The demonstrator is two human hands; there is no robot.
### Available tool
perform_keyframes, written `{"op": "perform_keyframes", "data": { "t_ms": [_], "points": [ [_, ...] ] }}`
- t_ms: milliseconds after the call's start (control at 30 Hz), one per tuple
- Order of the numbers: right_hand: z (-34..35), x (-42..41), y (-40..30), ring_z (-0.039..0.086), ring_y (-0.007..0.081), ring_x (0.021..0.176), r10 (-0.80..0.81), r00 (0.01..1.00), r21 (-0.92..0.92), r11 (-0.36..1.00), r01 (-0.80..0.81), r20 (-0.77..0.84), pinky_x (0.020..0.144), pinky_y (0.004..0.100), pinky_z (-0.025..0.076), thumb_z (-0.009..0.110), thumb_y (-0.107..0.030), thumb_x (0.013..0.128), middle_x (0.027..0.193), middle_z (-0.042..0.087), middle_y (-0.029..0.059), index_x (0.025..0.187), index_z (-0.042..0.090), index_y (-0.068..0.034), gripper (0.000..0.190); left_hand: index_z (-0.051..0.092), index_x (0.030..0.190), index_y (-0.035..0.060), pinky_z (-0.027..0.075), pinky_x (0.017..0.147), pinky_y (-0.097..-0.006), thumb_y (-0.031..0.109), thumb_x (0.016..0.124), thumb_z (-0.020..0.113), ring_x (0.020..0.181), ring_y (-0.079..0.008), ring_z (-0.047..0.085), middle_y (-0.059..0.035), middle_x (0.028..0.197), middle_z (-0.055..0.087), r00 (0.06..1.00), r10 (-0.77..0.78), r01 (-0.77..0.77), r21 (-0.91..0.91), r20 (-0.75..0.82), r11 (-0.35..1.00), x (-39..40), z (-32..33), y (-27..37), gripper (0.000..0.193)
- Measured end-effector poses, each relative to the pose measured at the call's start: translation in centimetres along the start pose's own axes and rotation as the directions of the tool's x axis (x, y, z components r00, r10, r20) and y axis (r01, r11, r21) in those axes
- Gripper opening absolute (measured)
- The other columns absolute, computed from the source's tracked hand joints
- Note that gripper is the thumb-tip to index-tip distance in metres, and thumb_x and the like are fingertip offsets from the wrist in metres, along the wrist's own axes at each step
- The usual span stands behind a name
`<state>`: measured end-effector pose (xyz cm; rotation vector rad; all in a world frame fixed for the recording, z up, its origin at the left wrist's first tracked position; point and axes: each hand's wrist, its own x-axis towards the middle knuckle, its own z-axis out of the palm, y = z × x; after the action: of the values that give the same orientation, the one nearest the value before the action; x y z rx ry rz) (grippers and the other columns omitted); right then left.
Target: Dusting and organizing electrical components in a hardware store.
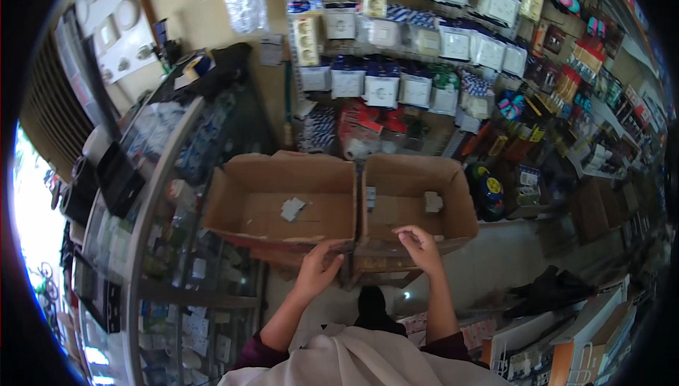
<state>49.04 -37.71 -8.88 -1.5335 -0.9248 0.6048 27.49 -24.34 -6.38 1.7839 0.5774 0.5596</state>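
Two open cardboard boxes stand side by side in front of me. The left box (233, 229) holds a small white and grey piece (292, 209) on its floor. Inside the right box (464, 195) are a pale piece (433, 202) and a grey one (370, 197) against the left wall. My left hand (321, 269) is at the near right corner of the left box, thumb apart from the fingers; whether it touches the rim is unclear. Over the near edge of the right box, my right hand (418, 248) is loosely curled, and nothing shows in it.
A glass display case (175, 163) runs along my left. Packaged switches and sockets (382, 86) hang on the wall rack ahead. Paintbrushes (566, 81) hang at the right. Dark cloth (549, 290) and cartons (578, 327) sit low on the right.
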Motion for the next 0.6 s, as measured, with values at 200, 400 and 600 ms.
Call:
{"op": "perform_keyframes", "data": {
  "t_ms": [200, 400, 600],
  "points": [
    [-10.8, 6.3, 3.5, 0.060, 0.0188, 0.080, 0.130, 0.986, -0.305, 0.939, -0.157, -0.109, 0.072, 0.0309, 0.047, 0.058, -0.020, 0.083, 0.086, 0.063, 0.0111, 0.096, 0.057, -0.001, 0.023, 0.051, 0.112, 0.0019, 0.046, 0.080, -0.0311, 0.007, 0.083, 0.056, 0.100, -0.0237, 0.056, -0.0144, 0.105, 0.057, 0.970, 0.144, -0.164, 0.090, 0.199, 0.982, 10.7, 6.7, 0.9, 0.031],
    [-15.6, 16.2, 13.1, 0.060, 0.0278, 0.088, 0.252, 0.968, -0.736, 0.658, -0.158, 0.018, 0.077, 0.0346, 0.047, 0.058, -0.016, 0.077, 0.091, 0.062, 0.0161, 0.099, 0.057, 0.000, 0.027, 0.047, 0.116, 0.0011, 0.043, 0.086, -0.0350, 0.023, 0.081, 0.060, 0.104, -0.0273, 0.054, -0.0177, 0.110, 0.056, 0.896, -0.152, 0.083, 0.178, 0.417, 0.981, 22.4, 14.8, -2.8, 0.043],
    [-13.1, 18.8, 19.6, 0.049, 0.0348, 0.108, 0.589, 0.808, -0.961, 0.224, -0.164, -0.001, 0.082, 0.0402, 0.047, 0.058, -0.017, 0.077, 0.115, 0.050, 0.0166, 0.114, 0.050, -0.004, 0.039, 0.046, 0.115, -0.0039, 0.042, 0.087, -0.0353, 0.022, 0.073, 0.063, 0.107, -0.0298, 0.051, -0.0214, 0.115, 0.052, 0.787, -0.427, 0.199, 0.472, 0.445, 0.859, 28.4, 23.3, -11.5, 0.052]
  ]
}}
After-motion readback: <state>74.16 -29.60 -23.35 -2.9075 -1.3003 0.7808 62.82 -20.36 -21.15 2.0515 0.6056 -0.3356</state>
